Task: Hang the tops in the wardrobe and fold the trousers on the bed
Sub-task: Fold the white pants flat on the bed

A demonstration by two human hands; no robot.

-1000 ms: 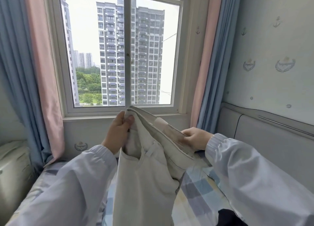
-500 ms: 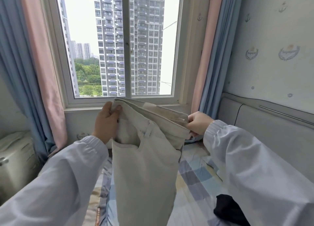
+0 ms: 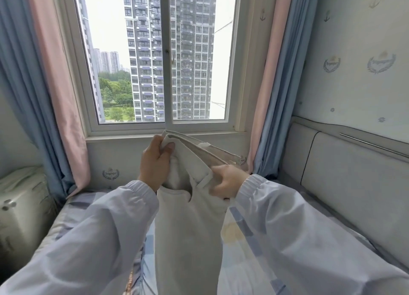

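A pair of cream trousers [image 3: 188, 235] hangs upright in front of me, over the bed [image 3: 247, 257] with its blue and yellow checked sheet. My left hand [image 3: 156, 164] pinches the left end of the waistband, thumb on the near side. My right hand [image 3: 229, 180] grips the waistband lower down at the right, by a belt loop. The legs drop out of the bottom of the view. Both arms wear pale lilac sleeves. No tops and no wardrobe are in view.
A large window [image 3: 163, 57] faces me, with pink and blue curtains [image 3: 51, 91] on both sides. A padded grey headboard [image 3: 345, 179] runs along the right wall. A pale suitcase [image 3: 20, 208] stands at the left of the bed.
My right hand has slid down and toward the left along the waistband, narrowing the trousers. The view has tilted, and the dark garment at lower right is out of sight.
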